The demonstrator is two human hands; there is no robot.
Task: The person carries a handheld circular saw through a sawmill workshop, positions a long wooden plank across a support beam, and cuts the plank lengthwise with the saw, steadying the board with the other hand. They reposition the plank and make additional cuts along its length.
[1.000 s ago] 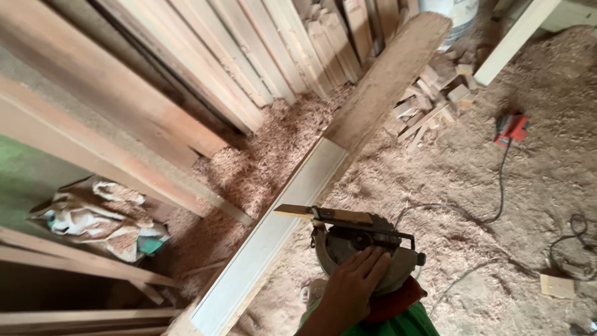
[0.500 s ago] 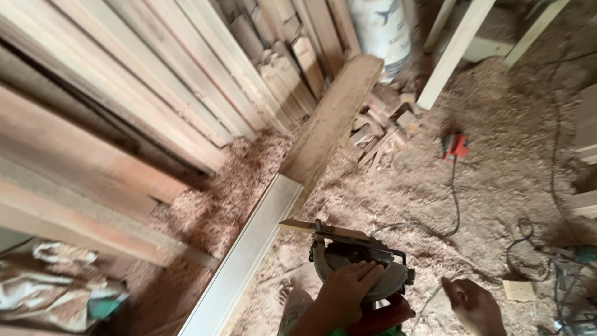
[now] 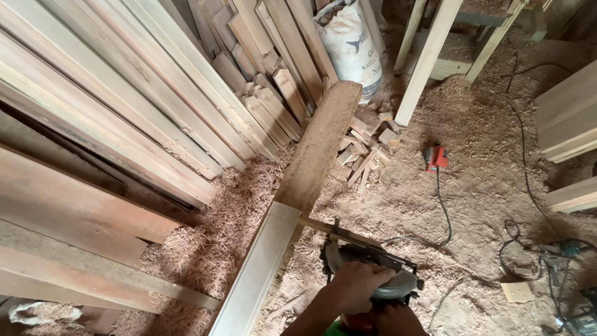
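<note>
A long plank lies on the sawdust floor, its near part pale and smooth (image 3: 261,267) and its far part rough and brown (image 3: 323,143). Just right of the plank sits a hand-held power saw (image 3: 373,255) with a round grey guard and a black frame. My left hand (image 3: 356,283) is closed over the top of the saw. My right hand (image 3: 398,320) is at the bottom edge, on the saw's rear red handle, and is partly cut off by the frame.
Long boards (image 3: 124,93) lean in a stack on the left. A white sack (image 3: 351,43) and wooden posts (image 3: 429,56) stand at the back. Offcuts (image 3: 367,149), a small red tool (image 3: 436,155) with its cable, loose cords (image 3: 528,249) and stacked boards (image 3: 569,118) lie to the right.
The view has swung up and to the right, bringing the sack, posts and right-hand boards into sight. My left hand stays on the saw; my right hand now shows at the bottom.
</note>
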